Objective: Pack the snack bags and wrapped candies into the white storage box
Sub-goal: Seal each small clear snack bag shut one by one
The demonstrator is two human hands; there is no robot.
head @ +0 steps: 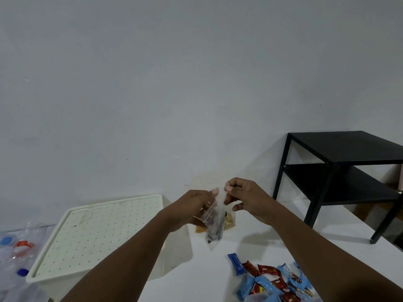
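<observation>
Head view.

- Left hand point(192, 209) and right hand point(250, 201) each pinch the top edge of a clear plastic snack bag with dark contents point(214, 225). It hangs above the table near 6 o'clock.
- White plastic storage box point(98, 232) at 8 o'clock, perforated lid on. Inside unseen, so packing looks barely begun.
- Blue and red wrapped candies point(277, 282) heaped loose at 5 o'clock.
- Yellowish snack bag point(230, 222) lies just behind the held one.
- White tabletop point(207, 275).
- Black metal side table point(340, 171) at 3 o'clock.
- Clear plastic bottles point(21, 247) at 8 o'clock edge.
- Bare pale wall point(174, 83).
</observation>
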